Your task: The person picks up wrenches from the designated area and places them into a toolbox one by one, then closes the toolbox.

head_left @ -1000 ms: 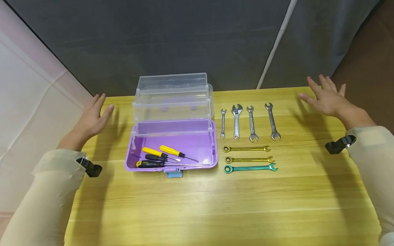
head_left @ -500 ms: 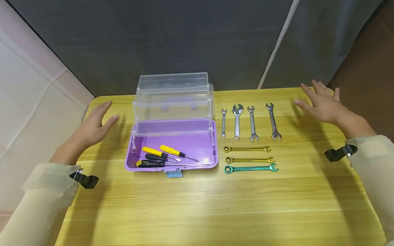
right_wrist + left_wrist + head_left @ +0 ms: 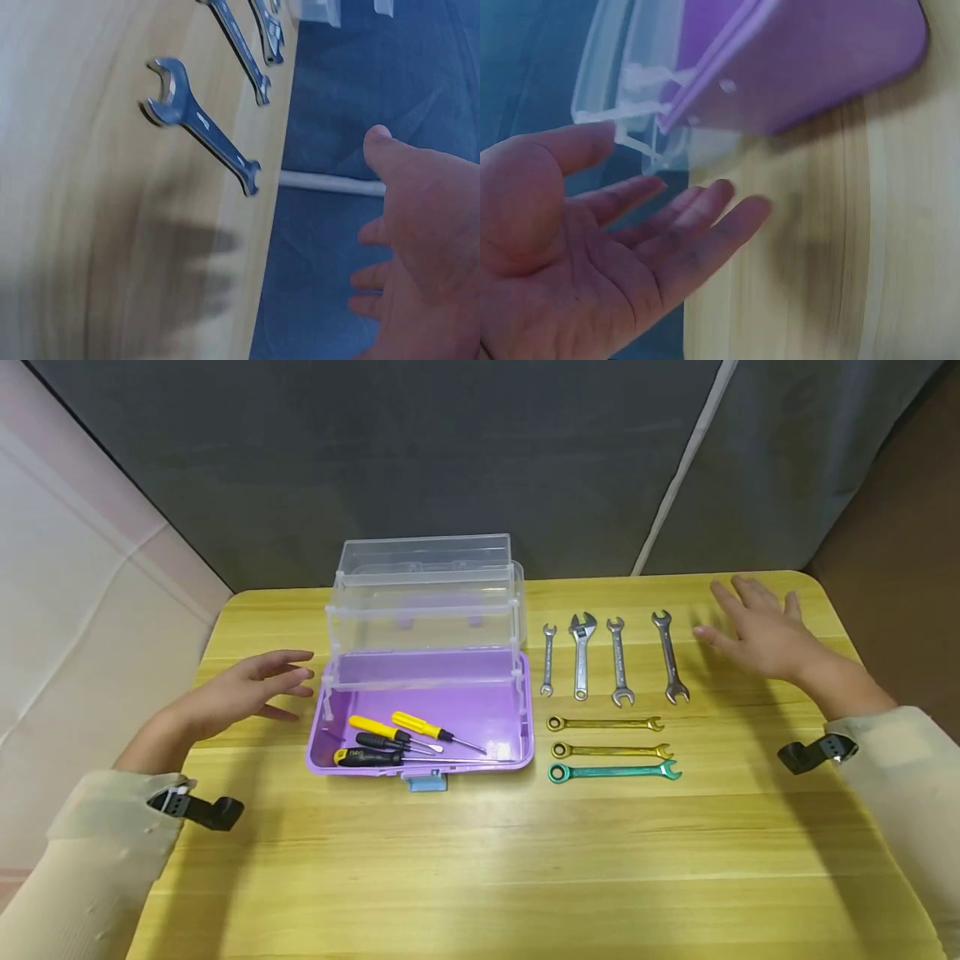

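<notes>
A purple toolbox (image 3: 420, 760) with clear fold-out trays (image 3: 423, 602) stands open on the yellow wooden table (image 3: 480, 860). Several screwdrivers (image 3: 397, 739) lie in its bottom. My left hand (image 3: 251, 689) hovers open just left of the box, its fingers pointing at the box's left wall (image 3: 795, 67) and holding nothing. My right hand (image 3: 753, 627) hovers open and spread over the table, just right of the rightmost silver wrench (image 3: 669, 656); that wrench (image 3: 199, 124) lies flat in the right wrist view.
Several silver wrenches (image 3: 581, 656) lie upright in a row right of the box. Below them two gold ring wrenches (image 3: 603, 723) and a green one (image 3: 613, 771) lie crosswise. A dark curtain (image 3: 420, 460) hangs behind the table.
Both hands have moved inward from the table's far corners: the left toward the box's left side, the right toward the silver wrenches. Nothing on the table has moved.
</notes>
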`<state>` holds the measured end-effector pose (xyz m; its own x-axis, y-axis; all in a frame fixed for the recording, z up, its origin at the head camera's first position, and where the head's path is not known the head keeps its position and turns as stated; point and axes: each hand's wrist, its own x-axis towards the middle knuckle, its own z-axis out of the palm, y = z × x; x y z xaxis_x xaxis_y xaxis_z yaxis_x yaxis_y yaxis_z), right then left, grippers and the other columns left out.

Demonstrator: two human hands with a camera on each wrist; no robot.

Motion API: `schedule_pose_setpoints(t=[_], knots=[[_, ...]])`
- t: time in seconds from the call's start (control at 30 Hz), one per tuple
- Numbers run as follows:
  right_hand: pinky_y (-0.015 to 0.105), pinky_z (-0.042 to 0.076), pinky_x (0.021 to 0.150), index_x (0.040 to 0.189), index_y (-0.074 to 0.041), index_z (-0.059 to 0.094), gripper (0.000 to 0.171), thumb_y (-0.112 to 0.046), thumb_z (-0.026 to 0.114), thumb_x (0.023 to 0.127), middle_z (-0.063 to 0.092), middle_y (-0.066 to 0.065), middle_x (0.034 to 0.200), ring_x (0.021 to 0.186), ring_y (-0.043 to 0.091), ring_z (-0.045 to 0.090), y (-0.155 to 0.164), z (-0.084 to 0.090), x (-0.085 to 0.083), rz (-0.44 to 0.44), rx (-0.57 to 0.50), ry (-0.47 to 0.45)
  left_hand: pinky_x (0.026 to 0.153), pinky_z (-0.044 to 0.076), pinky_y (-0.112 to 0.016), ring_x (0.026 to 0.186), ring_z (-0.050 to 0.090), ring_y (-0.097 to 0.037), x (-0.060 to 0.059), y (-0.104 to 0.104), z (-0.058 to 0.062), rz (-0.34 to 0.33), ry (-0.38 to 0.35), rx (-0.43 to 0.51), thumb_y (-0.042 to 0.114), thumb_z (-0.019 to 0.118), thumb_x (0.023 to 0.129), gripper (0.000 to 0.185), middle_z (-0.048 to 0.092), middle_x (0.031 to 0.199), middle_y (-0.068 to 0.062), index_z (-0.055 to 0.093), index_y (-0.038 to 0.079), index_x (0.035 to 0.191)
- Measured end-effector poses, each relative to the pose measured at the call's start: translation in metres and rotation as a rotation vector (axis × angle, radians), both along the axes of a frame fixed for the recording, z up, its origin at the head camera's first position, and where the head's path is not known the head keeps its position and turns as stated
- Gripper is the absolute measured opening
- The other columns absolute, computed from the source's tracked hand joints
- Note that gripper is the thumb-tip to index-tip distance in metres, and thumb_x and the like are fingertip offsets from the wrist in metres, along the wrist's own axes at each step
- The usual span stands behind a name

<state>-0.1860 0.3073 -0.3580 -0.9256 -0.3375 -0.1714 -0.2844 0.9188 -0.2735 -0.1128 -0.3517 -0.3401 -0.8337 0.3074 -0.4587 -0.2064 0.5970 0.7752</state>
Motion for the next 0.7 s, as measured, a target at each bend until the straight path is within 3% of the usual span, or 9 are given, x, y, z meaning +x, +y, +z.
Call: schedule_pose_setpoints(t=[0.13, 0.27, 0.5, 0.7], knots=[[0.082, 0.003, 0.109, 0.158, 0.005, 0.016, 0.084, -0.055, 0.041, 0.106, 0.013, 0.040, 0.158, 0.146, 0.058, 0.011, -0.008, -0.006, 0.006, -0.001, 0.007, -0.005, 0.091, 0.058, -0.048, 0.122, 0.061, -0.028, 0.004, 0.002, -0.001, 0.046, -0.108, 0.087, 0.031, 0.044, 0.111, 0.063, 0.043, 0.147, -0.031, 0.020, -0.004, 0.157], [0.077, 0.013, 0.112, 0.156, 0.009, 0.019, 0.083, -0.052, 0.045, 0.106, 0.019, 0.042, 0.155, 0.143, 0.059, 0.016, -0.015, -0.014, 0.012, -0.018, 0.003, -0.017, 0.093, 0.057, -0.048, 0.112, 0.066, -0.013, 0.005, 0.004, -0.003, 0.076, -0.204, 0.183, 0.029, 0.042, 0.111, 0.059, 0.048, 0.143, -0.027, 0.024, -0.008, 0.153], [0.072, 0.022, 0.113, 0.153, 0.014, 0.022, 0.085, -0.051, 0.049, 0.105, 0.023, 0.044, 0.152, 0.141, 0.059, 0.021, -0.029, -0.034, 0.024, -0.046, -0.008, -0.052, 0.094, 0.057, -0.045, 0.116, 0.065, -0.016, 0.008, 0.005, -0.008, 0.068, -0.279, 0.312, 0.021, 0.044, 0.111, 0.040, 0.062, 0.130, -0.008, 0.040, -0.006, 0.141], [0.071, 0.030, 0.110, 0.150, 0.015, 0.028, 0.085, -0.050, 0.053, 0.103, 0.033, 0.044, 0.148, 0.137, 0.059, 0.030, -0.039, -0.048, 0.033, -0.042, -0.038, -0.045, 0.094, 0.057, -0.044, 0.117, 0.065, -0.019, 0.009, 0.007, -0.012, 0.090, -0.299, 0.319, 0.015, 0.049, 0.109, 0.043, 0.064, 0.128, -0.007, 0.034, -0.004, 0.145]])
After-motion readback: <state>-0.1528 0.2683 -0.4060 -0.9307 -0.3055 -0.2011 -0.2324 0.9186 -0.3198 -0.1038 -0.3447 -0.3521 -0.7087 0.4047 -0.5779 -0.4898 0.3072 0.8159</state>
